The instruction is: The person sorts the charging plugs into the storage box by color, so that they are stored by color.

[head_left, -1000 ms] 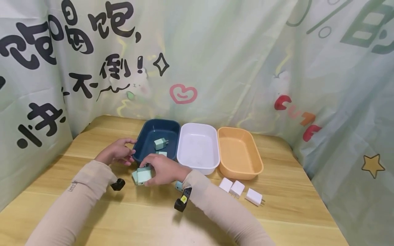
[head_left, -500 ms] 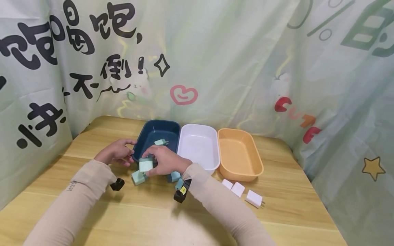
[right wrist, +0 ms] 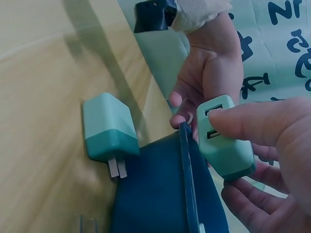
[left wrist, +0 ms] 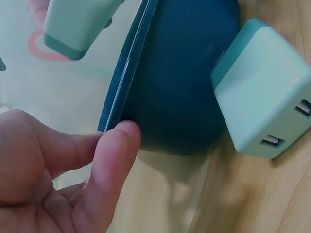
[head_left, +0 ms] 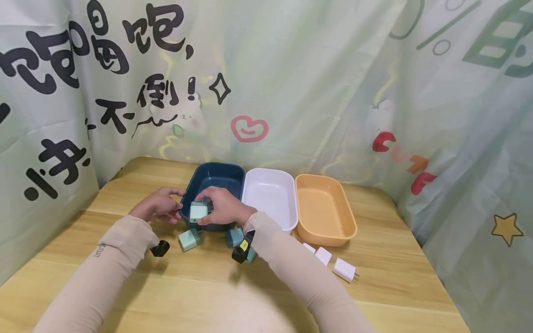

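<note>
My left hand (head_left: 160,206) pinches the near-left rim of the dark blue tray (head_left: 218,170); in the left wrist view its thumb and finger meet at that rim. My right hand (head_left: 226,206) holds a mint-green charger plug (head_left: 198,212) over the tray's near end. In the right wrist view the thumb lies across the face of this held plug (right wrist: 226,155), by its two USB ports. Another mint-green charger plug (head_left: 189,239) lies on the table just in front of the tray, prongs towards it. The right hand hides much of the tray's inside.
A white tray (head_left: 270,172) and an orange tray (head_left: 325,179) stand side by side to the right of the blue one. Blue charger plugs (head_left: 235,237) lie near the right wrist, partly hidden. Several white charger plugs (head_left: 344,269) lie in front of the orange tray.
My right hand has lifted the mint-green charger plug off the table and carried it up and away over the blue tray's edge. The left hand stays at the rim.
</note>
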The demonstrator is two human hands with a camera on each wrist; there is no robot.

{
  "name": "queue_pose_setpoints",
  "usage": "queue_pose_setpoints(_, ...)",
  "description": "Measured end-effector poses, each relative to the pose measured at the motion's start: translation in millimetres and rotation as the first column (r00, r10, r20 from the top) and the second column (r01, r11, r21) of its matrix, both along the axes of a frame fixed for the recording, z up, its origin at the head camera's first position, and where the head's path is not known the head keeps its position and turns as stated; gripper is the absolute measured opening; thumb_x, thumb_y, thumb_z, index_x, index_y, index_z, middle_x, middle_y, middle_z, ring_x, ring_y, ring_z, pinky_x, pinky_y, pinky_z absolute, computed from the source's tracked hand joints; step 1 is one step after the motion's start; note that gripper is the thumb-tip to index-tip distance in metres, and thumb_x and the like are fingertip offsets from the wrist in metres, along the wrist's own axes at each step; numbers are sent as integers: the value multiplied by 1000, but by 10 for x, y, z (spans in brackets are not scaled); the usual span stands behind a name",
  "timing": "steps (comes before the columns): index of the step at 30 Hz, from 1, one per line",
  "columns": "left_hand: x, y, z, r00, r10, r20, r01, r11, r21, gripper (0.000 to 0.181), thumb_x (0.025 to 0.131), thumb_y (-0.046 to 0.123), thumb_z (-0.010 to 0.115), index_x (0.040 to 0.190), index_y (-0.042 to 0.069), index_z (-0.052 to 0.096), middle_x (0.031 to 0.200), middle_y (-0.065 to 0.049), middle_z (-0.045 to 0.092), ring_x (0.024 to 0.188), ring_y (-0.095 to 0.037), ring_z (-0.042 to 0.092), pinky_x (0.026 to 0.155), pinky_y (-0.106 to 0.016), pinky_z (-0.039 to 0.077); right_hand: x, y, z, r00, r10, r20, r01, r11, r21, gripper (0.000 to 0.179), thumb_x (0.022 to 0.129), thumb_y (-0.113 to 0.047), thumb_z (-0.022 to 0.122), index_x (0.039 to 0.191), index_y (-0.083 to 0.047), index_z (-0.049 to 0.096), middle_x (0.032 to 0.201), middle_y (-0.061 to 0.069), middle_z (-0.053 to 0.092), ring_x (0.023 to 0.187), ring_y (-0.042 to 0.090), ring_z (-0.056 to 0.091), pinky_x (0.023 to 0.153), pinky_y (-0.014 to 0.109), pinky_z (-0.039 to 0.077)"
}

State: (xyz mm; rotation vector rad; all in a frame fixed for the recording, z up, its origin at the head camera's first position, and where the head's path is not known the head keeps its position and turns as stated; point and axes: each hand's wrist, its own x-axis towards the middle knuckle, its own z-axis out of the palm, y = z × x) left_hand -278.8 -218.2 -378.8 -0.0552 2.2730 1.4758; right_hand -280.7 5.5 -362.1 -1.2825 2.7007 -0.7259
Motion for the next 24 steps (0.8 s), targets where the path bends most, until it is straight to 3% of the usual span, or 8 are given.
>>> queue_pose_setpoints(8,19,7,24,1000,4,-9,-4,1000,11,54,96,-7,45,147,-4,28,86,-16,61,66,-19,62,61,-34,58,-130,-49,11,997,-60,42,61,998,-17,51,77,-30,83,121,-11,63,109,-1,57,92,12,54,74,16,45)
queue_pose_setpoints(16,14,25,-24,1000,19,-8,-19,1000,13,54,96,-7,45,147,-3,29,84,-17,60,65,-19,62,60,-35,59,-294,-54,-72,992,-98,80,102,994,-40,51,77,-27,83,121,-10,63,109,1,58,91,11,55,71,16,47)
queue_pose_setpoints(24,9,22,1,1000,25,-2,-25,1000,0,54,96,-7,44,148,-2,28,82,-17,60,65,-19,62,61,-35,59,-393,-102,-110,985,-131,109,139,988,-69,51,76,-27,84,120,-10,64,103,0,58,86,12,54,68,17,47)
